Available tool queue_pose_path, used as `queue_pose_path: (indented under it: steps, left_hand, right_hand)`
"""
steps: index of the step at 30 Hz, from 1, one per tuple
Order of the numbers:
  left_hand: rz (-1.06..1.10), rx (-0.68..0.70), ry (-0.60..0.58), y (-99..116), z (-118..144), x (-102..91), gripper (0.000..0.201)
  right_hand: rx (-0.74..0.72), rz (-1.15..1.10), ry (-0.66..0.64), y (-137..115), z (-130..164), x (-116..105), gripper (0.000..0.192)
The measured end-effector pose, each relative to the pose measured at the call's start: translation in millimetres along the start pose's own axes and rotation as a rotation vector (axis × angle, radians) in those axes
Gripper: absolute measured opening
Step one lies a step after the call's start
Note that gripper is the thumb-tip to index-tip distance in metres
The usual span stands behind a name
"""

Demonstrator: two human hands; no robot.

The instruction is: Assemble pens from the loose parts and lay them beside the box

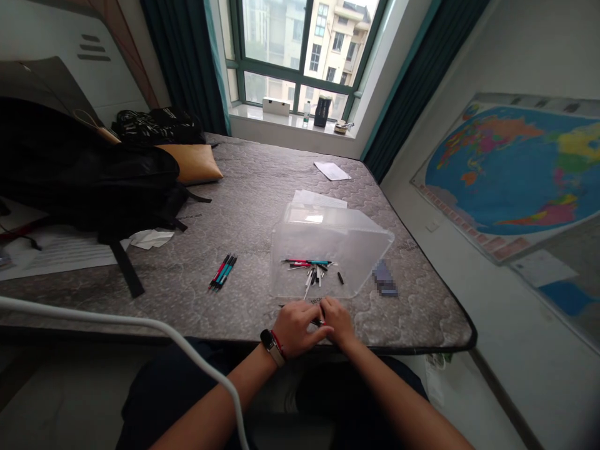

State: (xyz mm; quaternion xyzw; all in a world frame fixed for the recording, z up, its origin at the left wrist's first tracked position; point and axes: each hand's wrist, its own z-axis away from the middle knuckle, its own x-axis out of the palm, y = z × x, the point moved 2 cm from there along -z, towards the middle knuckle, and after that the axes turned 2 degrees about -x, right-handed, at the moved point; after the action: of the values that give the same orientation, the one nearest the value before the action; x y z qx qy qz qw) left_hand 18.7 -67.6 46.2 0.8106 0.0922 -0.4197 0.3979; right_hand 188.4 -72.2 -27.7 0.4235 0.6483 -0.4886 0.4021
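I see both my left hand [295, 326] and right hand [337, 322] pinching one dark pen [317, 322] at the mattress's [253, 187] near edge; four finished red-and-teal pens [223, 272] lie aside, loose pen parts [312, 269] remain.

I'm looking into a bedroom in an apartment. A bare quilted mattress [262, 187] fills the middle of the frame, with a tan pillow [194, 164] and a black backpack [94, 181] at the left. A world map [515, 169] hangs on the right wall. At the top, a curtained window [300, 44] faces residential blocks.
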Motion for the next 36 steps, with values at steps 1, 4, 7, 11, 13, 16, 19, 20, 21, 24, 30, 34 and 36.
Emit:
queue_pose_path:
  steps: [1, 4, 7, 11, 13, 16, 19, 20, 21, 24, 30, 34, 36]
  left_hand:
    - [0.043, 0.003, -0.015, 1.6, 0.8, -0.7, 0.033]
    - [0.165, 0.014, -0.056, 6.9, 3.6, -2.7, 0.028]
    - [0.219, 0.017, -0.048, 11.5, 6.9, -6.7, 0.029]
    - [0.113, 0.044, 0.069, 2.9, 14.5, -31.7, 0.029]
    - [0.057, -0.023, 0.234, -17.2, 20.2, -57.9, 0.021]
    - [0.043, -0.246, 0.605, -65.5, 28.2, -105.0, 0.02]
    - [0.33, -0.43, 0.752, -115.8, 28.9, -134.9, 0.029]
    - [0.46, -0.455, 0.774, -129.2, 28.3, -139.2, 0.029]
    - [0.601, -0.467, 0.8, -140.4, 28.2, -141.0, 0.031]
    - [0.859, -0.56, 0.832, -163.3, 32.3, -135.9, 0.036]
    - [0.572, -0.722, 0.519, -185.1, 42.5, -114.0, 0.044]
    - [0.283, -0.745, 0.257, -194.7, 43.4, -94.9, 0.04]
    - [0.213, -0.736, 0.194, -196.6, 44.0, -86.9, 0.032]
  right_hand:
    - [0.005, 0.018, -0.007, -0.3, -0.4, 0.8, 0.021]
    - [0.006, 0.03, -0.015, -0.4, -2.1, 3.4, 0.018]
    - [-0.009, 0.034, -0.006, 1.1, -2.4, 5.6, 0.016]
    - [-0.033, 0.059, -0.005, 4.9, -2.2, 8.1, 0.016]
    - [-0.028, 0.076, -0.003, 6.8, -2.5, 9.0, 0.017]
    - [-0.015, 0.092, -0.005, 8.7, -3.1, 10.0, 0.019]
    - [-0.007, 0.086, -0.007, 10.2, -2.9, 11.0, 0.019]
    - [-0.004, 0.082, -0.006, 10.8, -2.8, 11.4, 0.019]
    - [-0.002, 0.078, -0.005, 11.3, -2.6, 11.8, 0.018]
    - [0.002, 0.066, -0.004, 12.7, -2.2, 12.8, 0.018]
    - [-0.007, 0.073, 0.001, 12.5, -2.4, 12.1, 0.019]
    - [-0.008, 0.074, 0.007, 12.2, -1.9, 11.6, 0.019]
    - [-0.012, 0.073, 0.008, 12.4, -1.4, 11.8, 0.019]
